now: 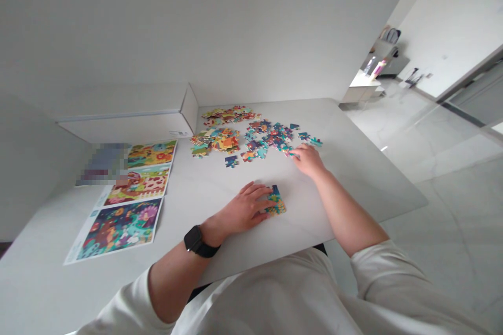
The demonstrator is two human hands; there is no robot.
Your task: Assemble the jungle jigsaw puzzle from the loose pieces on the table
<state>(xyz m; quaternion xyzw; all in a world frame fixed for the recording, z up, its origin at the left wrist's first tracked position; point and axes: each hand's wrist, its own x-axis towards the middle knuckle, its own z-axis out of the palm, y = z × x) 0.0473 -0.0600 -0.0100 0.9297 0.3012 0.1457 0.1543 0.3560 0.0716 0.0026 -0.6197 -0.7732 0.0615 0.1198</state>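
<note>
My left hand (243,209), with a black smartwatch (194,241) on its wrist, lies flat. Its fingertips rest on a small joined section of jigsaw pieces (276,201) on the white table (334,183). My right hand (308,160) reaches further forward, its fingertips pinching a teal jigsaw piece (292,153) at the edge of the loose pieces. Scattered colourful pieces (267,138) spread across the far table, with a denser heap (231,114) behind them and another (214,141) to the left. One piece (231,161) lies apart.
Several printed puzzle picture sheets (120,227) lie along the table's left side, partly covered by a pixelated patch (104,165). A white cardboard box (129,126) stands at the far left corner. The table's right edge (393,188) drops to a tiled floor (444,157).
</note>
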